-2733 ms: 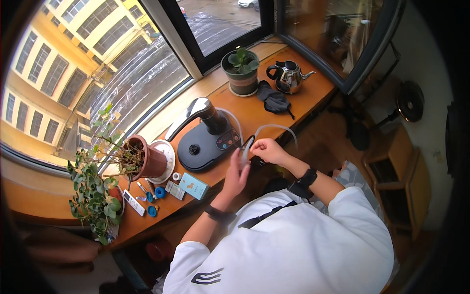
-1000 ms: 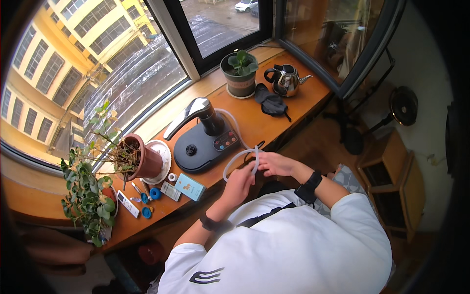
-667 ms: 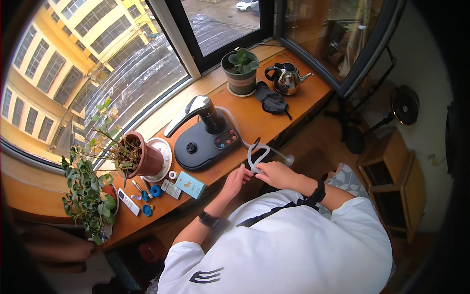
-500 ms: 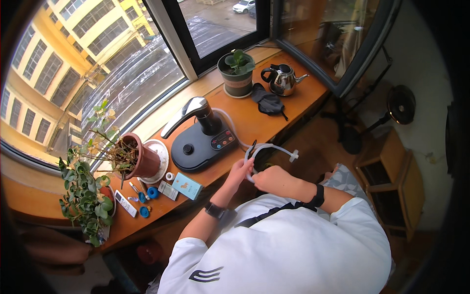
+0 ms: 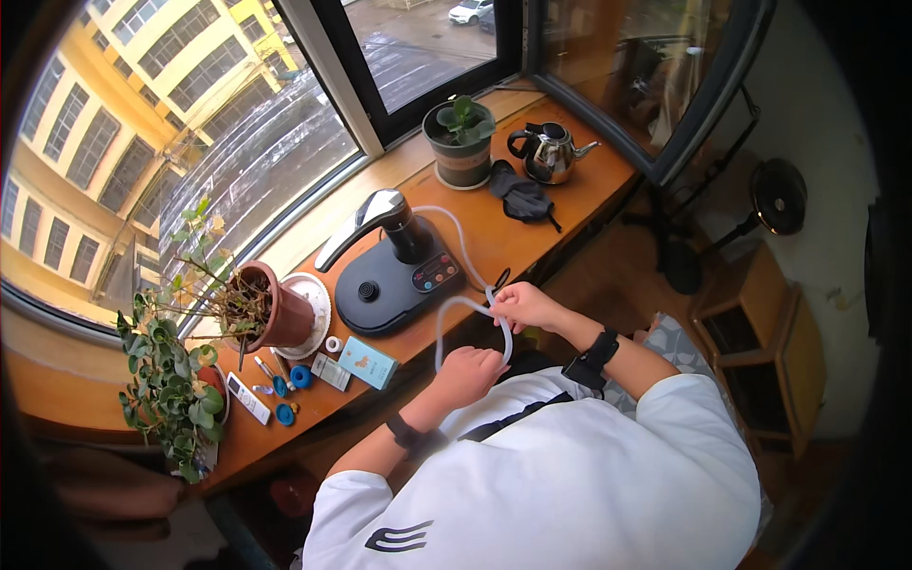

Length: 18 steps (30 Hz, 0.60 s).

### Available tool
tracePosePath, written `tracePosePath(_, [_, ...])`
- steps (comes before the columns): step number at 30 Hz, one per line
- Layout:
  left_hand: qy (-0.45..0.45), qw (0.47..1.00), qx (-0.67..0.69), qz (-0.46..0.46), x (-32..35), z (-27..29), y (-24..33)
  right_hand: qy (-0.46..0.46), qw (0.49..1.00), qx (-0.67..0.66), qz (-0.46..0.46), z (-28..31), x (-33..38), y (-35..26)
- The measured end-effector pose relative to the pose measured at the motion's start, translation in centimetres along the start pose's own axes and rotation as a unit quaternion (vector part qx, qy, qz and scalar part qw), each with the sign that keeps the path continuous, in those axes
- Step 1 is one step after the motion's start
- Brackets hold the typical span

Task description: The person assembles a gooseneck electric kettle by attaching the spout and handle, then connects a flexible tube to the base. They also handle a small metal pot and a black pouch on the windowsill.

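Note:
A pale flexible hose [image 5: 463, 245] runs from the back of a black electric water-dispensing base [image 5: 380, 302] with a chrome spout [image 5: 382, 202]. My right hand [image 5: 528, 308] is closed round the hose just off the counter's front edge. Lower and to the left, my left hand [image 5: 465, 374] has its fingers curled over the same hose near my body. Between the hands the hose forms a bend, and a further length arches left and hangs down beside the counter edge. A small black loop [image 5: 502, 278] shows by the right fingers. The hose's white end fitting is out of sight.
On the wooden counter [image 5: 475, 233] stand a steel kettle [image 5: 549, 157], a dark cloth [image 5: 522, 198] and potted plants [image 5: 285, 309]. A light blue box [image 5: 369, 362], blue round pieces and a white remote [image 5: 248, 397] lie at the left. A fan [image 5: 779, 198] is at right.
My hands have moved apart: the left lower toward my body, the right up to the hose near the counter edge. The coil has opened into wider bends, and the end fitting has left view.

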<state>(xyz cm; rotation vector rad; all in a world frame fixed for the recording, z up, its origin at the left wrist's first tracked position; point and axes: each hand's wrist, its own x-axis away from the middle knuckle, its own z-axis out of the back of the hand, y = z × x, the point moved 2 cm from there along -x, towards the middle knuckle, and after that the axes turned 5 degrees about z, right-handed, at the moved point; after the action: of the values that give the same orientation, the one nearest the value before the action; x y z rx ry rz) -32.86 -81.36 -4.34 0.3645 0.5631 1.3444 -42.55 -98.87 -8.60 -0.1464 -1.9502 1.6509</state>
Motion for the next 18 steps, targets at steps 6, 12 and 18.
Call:
tracePosePath(6, [0.146, 0.895, 0.304, 0.291, 1.1, -1.3, -7.2, 0.043, 0.907, 0.338, 0.247, -1.3, 4.1, -5.0])
tracePosePath(12, [0.031, 0.691, 0.631, 0.352, -2.5, -2.5, -8.5, -0.08, 0.748, 0.502, 0.427, -2.7, 4.7, -2.4])
tracePosePath(18, [0.056, 0.758, 0.58, 0.295, -2.2, -2.8, -9.0, 0.215, 0.905, 0.321, 0.18, 0.7, 1.8, -2.0])
